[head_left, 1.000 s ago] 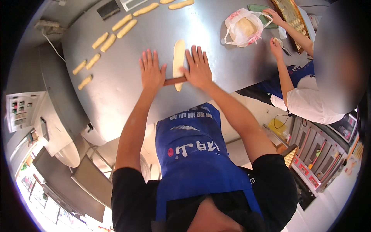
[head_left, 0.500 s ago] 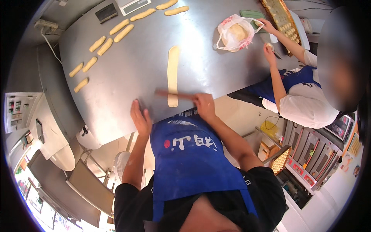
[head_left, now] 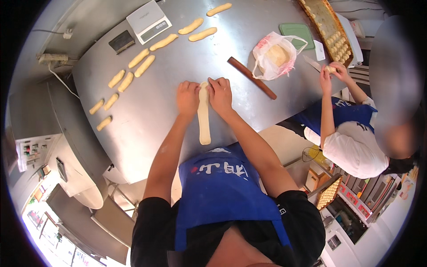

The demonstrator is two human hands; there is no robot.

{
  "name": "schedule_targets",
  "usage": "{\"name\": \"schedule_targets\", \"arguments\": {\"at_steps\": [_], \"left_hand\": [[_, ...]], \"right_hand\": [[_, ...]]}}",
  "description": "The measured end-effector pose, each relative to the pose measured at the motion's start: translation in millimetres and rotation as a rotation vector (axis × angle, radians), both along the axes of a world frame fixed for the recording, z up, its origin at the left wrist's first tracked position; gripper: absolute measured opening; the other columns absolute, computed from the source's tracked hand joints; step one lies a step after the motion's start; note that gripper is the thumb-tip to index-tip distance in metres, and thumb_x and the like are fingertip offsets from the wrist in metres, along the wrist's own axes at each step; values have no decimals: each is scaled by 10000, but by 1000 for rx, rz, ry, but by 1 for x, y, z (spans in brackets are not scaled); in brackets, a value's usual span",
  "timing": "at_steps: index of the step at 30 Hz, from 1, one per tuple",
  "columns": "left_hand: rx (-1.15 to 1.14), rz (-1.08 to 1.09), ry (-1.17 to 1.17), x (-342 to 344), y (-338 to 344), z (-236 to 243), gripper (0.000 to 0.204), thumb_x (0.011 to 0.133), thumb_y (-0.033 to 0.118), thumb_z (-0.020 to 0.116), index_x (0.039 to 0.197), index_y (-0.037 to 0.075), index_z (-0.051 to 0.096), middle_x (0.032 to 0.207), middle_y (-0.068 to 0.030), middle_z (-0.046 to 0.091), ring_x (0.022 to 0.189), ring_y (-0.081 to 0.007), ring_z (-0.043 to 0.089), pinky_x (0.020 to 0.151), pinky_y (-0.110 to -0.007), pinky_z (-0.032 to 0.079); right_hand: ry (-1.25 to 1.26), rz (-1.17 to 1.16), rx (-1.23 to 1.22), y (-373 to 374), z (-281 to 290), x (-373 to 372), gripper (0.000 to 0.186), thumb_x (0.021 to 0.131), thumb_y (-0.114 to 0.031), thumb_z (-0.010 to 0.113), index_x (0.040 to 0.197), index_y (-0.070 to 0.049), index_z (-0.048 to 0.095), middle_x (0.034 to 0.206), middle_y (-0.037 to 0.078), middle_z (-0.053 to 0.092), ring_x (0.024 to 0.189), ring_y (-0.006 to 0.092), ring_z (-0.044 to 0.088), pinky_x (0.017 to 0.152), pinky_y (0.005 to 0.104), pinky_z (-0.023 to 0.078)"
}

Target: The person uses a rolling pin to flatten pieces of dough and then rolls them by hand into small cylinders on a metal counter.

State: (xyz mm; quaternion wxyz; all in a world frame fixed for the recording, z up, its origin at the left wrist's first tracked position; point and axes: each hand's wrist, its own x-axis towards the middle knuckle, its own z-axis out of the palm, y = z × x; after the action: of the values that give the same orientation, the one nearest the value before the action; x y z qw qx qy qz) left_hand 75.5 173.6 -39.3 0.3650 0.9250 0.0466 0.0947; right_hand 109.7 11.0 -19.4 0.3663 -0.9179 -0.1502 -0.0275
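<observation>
A long flat strip of pale dough lies on the metal table in front of me, pointing away from my apron. At its far end my left hand is closed, with fingers curled and thumb against the strip's left edge. Opposite it, my right hand pinches the same end from the right side. That end looks slightly folded between the fingertips. A brown wooden rolling pin rests slantwise on the table, beyond and to the right of my right hand, touched by neither hand.
Several dough rolls lie across the table's left and far side. A white scale and a small dark box stand behind them. To the right are a plastic bag of dough, a green lid, a tray and a co-worker's hands holding dough.
My right hand has let go of the rolling pin, which now lies farther right. Both hands have moved forward to the strip's far end. The co-worker's hands have come together.
</observation>
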Motion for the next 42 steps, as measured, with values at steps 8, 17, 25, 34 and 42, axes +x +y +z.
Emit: {"name": "schedule_targets", "arguments": {"at_steps": [8,17,25,34,42], "left_hand": [[-623,-14,330,-62,19,32,71,1080,86,659,1121,28,664,1043,-54,702,1035,-168,657,939,-332,523],[-860,-108,256,-67,23,184,88,1057,41,692,1129,19,739,1003,-38,756,1003,-119,683,992,-319,544],[-345,-205,-195,-25,31,229,223,1008,79,768,1228,55,793,1040,-70,820,1121,-201,725,1234,-474,411],[268,-358,-184,-119,-22,-2,337,996,97,729,1332,77,745,1465,-97,691,1441,-332,579,1259,-572,353],[133,-398,68,-137,-45,17,606,976,217,743,1517,8,568,1535,-200,541,1515,-392,442,1280,-571,317]], "right_hand": [[776,103,405,-26,22,-34,108,1034,-87,708,1122,-30,682,958,46,681,887,171,628,810,331,513],[669,261,535,-54,177,-30,100,1044,-90,727,1112,-17,724,996,5,722,936,84,651,847,277,523],[-59,283,191,-35,237,-8,84,986,-78,771,1064,-50,763,1078,92,817,1002,259,746,872,359,561],[-136,337,-273,-89,-16,-108,333,911,-48,694,1235,-62,773,1438,160,714,1417,370,614,1107,506,506],[-96,270,-121,-72,3,-131,512,895,-32,641,1402,37,662,1405,178,656,1362,365,603,1152,486,478]]}}
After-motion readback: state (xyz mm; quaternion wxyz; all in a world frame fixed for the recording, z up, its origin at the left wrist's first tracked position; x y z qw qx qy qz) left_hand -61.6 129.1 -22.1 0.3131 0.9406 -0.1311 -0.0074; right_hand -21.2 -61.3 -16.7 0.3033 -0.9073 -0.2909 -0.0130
